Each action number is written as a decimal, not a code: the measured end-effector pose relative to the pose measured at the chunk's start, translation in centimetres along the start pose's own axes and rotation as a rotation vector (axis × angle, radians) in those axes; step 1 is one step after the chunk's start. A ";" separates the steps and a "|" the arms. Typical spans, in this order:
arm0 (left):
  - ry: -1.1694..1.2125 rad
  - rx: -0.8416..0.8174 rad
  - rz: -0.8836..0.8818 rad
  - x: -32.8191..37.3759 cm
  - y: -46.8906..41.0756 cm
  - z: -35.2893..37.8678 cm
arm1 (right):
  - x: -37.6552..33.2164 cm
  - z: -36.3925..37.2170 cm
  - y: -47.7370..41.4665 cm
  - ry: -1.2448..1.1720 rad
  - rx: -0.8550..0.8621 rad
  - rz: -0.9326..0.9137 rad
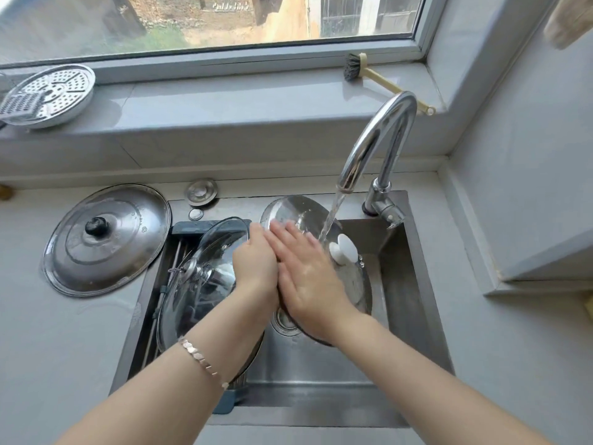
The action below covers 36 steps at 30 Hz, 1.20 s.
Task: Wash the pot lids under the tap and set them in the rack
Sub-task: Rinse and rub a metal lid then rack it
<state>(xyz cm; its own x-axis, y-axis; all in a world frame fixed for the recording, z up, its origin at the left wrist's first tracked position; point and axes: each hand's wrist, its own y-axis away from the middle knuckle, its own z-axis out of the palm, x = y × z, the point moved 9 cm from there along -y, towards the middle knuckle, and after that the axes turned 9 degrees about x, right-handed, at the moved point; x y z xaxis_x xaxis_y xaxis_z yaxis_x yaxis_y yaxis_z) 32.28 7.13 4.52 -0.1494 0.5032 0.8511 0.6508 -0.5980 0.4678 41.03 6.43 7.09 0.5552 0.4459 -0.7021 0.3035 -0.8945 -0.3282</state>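
A steel pot lid with a white knob (344,250) stands tilted in the sink (321,374) under the running tap (375,146). My left hand (255,261) grips the lid's left edge. My right hand (308,274) lies flat on the lid's face with straight fingers. A glass lid (195,284) leans in the rack (179,232) at the sink's left side. On the counter to the left, a large steel lid with a black knob (106,239) lies flat.
A perforated steamer plate (51,94) and a grater sit on the window sill at far left. A dish brush (378,75) lies on the sill behind the tap. A small drain plug (202,191) sits behind the sink.
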 end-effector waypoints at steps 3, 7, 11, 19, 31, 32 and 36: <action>0.043 0.076 -0.037 -0.2 -2.1 -1.3 | -0.2 0.4 4.6 0.092 -0.013 -0.289; 0.014 0.098 -0.010 0.6 -3.5 -2.6 | 4.8 -4.0 5.1 -0.263 0.167 0.023; -0.027 0.046 0.008 0.7 -2.7 -2.5 | 11.2 -4.6 2.4 -0.351 0.149 0.617; -0.113 0.001 0.143 1.4 -2.2 -2.8 | 11.2 -1.9 -1.2 -0.435 0.099 0.824; -0.159 -0.017 0.005 -1.2 -1.5 -1.6 | 11.9 -2.0 1.5 -0.021 -0.118 0.579; -0.214 -0.044 -0.021 -2.1 -1.0 -0.9 | 12.6 -1.9 2.4 0.116 -0.224 0.592; -0.194 -0.176 -0.224 -5.9 0.8 2.3 | 10.6 -3.5 3.9 0.225 -0.369 0.556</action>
<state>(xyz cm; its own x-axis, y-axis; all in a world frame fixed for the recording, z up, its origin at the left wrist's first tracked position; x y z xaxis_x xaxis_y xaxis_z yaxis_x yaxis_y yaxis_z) 35.42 5.11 -0.70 -0.1182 0.7335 0.6693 0.4766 -0.5494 0.6863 50.82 7.75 0.56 0.8386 -0.0429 -0.5430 0.1494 -0.9405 0.3051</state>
